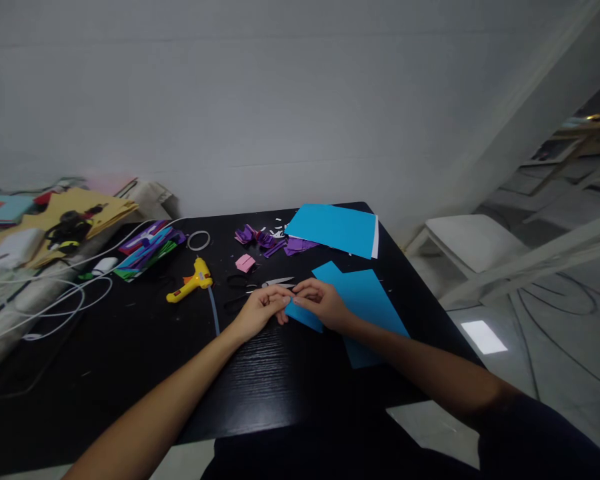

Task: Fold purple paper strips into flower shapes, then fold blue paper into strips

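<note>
A small piece of blue paper (306, 316) is pinched between my two hands above the black table. My left hand (263, 310) grips its left corner, thumb against fingers. My right hand (326, 303) holds its upper edge, with the fingertips of both hands close together. Just behind my hands lie scissors (279, 282), their dark handles toward the left and partly lost against the table. Larger blue sheets (367, 297) lie under and beside my right forearm. A folded pink paper piece (245, 263) rests behind my left hand.
A yellow glue gun (193, 281) with a glue stick lies left of my hands. Purple paper scraps (265, 240) and a blue sheet stack (335, 227) are at the back. White cables (83, 287) and coloured paper (147, 250) cover the left side. A white chair (467, 243) stands at right.
</note>
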Available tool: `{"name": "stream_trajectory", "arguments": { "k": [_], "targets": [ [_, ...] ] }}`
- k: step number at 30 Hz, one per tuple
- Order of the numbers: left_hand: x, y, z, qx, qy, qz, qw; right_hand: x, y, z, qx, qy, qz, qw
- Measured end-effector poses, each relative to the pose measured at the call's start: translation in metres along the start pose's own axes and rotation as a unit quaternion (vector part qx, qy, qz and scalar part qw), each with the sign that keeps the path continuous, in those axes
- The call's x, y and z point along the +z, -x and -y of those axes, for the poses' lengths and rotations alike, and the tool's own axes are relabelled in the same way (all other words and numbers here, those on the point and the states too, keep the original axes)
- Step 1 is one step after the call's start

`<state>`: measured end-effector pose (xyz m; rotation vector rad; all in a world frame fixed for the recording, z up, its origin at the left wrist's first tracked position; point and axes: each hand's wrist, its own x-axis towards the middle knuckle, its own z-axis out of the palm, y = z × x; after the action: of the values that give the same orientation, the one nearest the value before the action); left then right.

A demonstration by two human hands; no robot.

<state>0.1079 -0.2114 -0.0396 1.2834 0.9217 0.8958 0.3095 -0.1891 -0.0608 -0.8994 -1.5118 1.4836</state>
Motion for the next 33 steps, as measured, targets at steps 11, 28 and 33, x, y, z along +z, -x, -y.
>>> {"name": "stream_trajectory", "arguments": {
  "k": [11, 28, 33],
  "targets": [
    [0.0000, -0.0014, 0.0025, -0.002, 0.008, 0.000, 1.000, 0.0001, 0.0002, 0.0013, 0.000, 0.004, 0.000, 1.000],
    [0.0000, -0.0020, 0.0033, -0.005, 0.001, 0.001, 1.000, 0.0000, 0.0007, 0.0020, -0.006, 0.007, 0.000, 1.000],
    [0.0036, 0.0013, 0.0018, 0.007, -0.013, -0.006, 1.000, 0.0016, 0.0016, 0.0056, -0.005, 0.017, -0.019, 1.000]
  ]
}}
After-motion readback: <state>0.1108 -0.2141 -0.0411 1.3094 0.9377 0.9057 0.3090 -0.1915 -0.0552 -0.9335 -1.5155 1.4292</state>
